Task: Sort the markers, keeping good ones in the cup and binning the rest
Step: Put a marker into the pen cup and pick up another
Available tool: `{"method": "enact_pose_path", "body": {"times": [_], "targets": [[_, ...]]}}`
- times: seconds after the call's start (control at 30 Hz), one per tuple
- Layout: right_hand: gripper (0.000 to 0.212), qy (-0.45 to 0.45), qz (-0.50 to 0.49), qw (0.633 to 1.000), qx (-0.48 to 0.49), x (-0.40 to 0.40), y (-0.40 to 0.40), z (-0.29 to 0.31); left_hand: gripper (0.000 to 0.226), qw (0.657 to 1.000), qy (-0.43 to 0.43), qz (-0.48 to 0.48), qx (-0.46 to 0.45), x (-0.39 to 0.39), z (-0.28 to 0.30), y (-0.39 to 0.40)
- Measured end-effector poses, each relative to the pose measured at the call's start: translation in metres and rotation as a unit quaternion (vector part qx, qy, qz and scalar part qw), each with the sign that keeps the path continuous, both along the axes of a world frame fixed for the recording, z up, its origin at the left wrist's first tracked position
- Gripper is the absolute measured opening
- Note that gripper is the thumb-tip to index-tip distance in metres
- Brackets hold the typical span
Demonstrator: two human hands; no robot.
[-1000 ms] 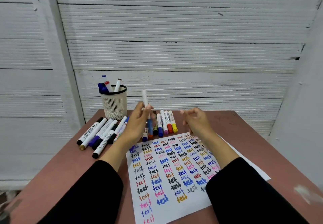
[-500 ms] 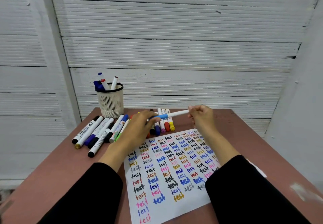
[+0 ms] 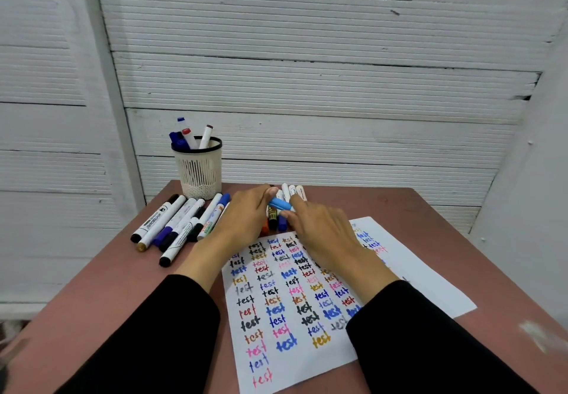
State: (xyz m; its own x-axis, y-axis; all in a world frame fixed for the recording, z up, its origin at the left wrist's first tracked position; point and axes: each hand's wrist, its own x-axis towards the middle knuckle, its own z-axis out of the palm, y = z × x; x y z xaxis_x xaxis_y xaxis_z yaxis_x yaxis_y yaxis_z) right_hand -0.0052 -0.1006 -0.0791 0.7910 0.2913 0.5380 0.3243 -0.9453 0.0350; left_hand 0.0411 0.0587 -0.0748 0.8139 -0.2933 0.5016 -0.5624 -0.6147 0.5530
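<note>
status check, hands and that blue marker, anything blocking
Left hand and right hand both pinch the blue-capped marker above the marker row. Cup stands back left. Nothing in the way.

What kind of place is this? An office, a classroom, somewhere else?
Probably a makeshift work corner, not a proper office: a small reddish-brown table pushed against bare white ribbed wall panels, holding only a mesh pen cup, loose markers and a scribble-test sheet.

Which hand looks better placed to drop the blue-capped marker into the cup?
Probably the left hand: it touches the blue-capped marker and is on the cup's side. The right hand would have to cross over it.
</note>
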Motion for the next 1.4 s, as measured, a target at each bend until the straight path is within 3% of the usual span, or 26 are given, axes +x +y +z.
{"method": "enact_pose_path", "body": {"times": [0.4, 0.5, 0.6, 0.7, 0.8, 0.87, 0.97, 1.1, 1.27, 1.4], "targets": [[0.037, 0.053, -0.013, 0.998, 0.036, -0.001, -0.011, 0.008, 0.042, 0.999, -0.042, -0.013, -0.01, 0.0, -0.004, -0.002], [0.035, 0.154, 0.019, 0.975, 0.16, -0.005, -0.025, 0.014, 0.035, 0.998, -0.035, -0.015, -0.041, -0.001, -0.005, -0.005], [0.018, 0.232, 0.06, 0.893, 0.38, -0.008, -0.054, 0.023, 0.031, 0.997, -0.01, -0.026, -0.077, -0.003, -0.005, -0.006], [0.01, 0.188, 0.017, 0.821, 0.538, -0.007, -0.084, 0.022, 0.024, 0.995, 0.033, -0.049, -0.076, -0.006, -0.006, -0.013], [0.022, 0.226, 0.058, 0.664, 0.71, -0.015, -0.101, 0.023, 0.021, 0.989, 0.094, -0.096, -0.058, -0.016, -0.008, -0.024], [0.023, 0.247, 0.089, 0.617, 0.742, -0.022, -0.109, 0.021, 0.019, 0.981, 0.131, -0.133, -0.054, -0.022, -0.011, -0.032], [0.013, 0.223, 0.054, 0.661, 0.714, -0.024, -0.116, 0.01, 0.018, 0.971, 0.161, -0.167, -0.059, -0.027, -0.015, -0.039], [0.029, 0.147, -0.041, 0.701, 0.696, -0.018, -0.114, -0.002, 0.016, 0.974, 0.157, -0.159, -0.033, -0.028, -0.017, -0.042], [0.029, 0.181, 0.028, 0.725, 0.664, -0.021, -0.111, -0.006, 0.018, 0.979, 0.141, -0.145, -0.017, -0.027, -0.019, -0.044], [0.035, 0.166, -0.02, 0.775, 0.609, -0.024, -0.113, -0.006, 0.02, 0.983, 0.122, -0.139, 0.006, -0.029, -0.018, -0.043]]}}
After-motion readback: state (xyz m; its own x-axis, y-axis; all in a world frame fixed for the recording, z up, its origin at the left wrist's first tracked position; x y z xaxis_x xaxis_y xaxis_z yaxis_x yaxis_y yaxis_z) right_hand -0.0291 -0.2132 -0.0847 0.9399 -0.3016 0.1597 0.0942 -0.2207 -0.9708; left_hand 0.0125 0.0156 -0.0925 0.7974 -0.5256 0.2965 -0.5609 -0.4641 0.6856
